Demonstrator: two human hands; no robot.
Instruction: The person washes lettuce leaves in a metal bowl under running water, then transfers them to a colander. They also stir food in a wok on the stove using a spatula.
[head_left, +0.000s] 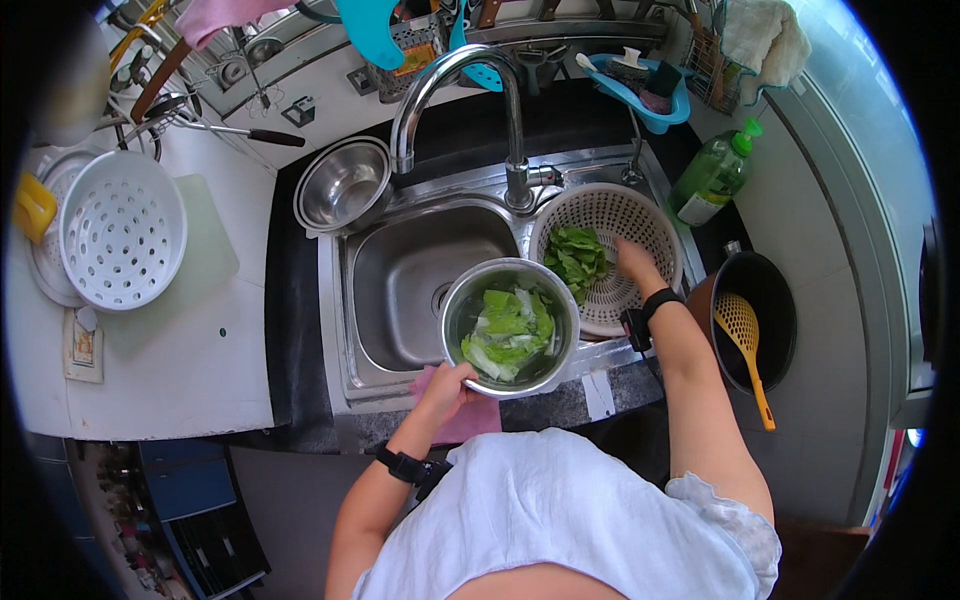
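My left hand (450, 391) grips the near rim of a stainless steel bowl (454, 330). Green leafy vegetable pieces (510, 330) lie in the water inside that bowl, which is held at the right front of the sink basin (394, 292). To the right, my right hand (634, 261) reaches down into a beige plastic colander (660, 225). Its fingers are close to a pile of torn green leaves (576, 259) on the colander's left side. Those fingers are partly hidden, so whether they pinch anything does not show.
A chrome faucet (457, 56) arches over the sink. Stacked steel bowls (345, 187) stand at its back left corner. On the right are a green soap bottle (712, 180) and a dark pot (772, 300) with a yellow slotted spoon (742, 330). A white colander (124, 232) sits far left.
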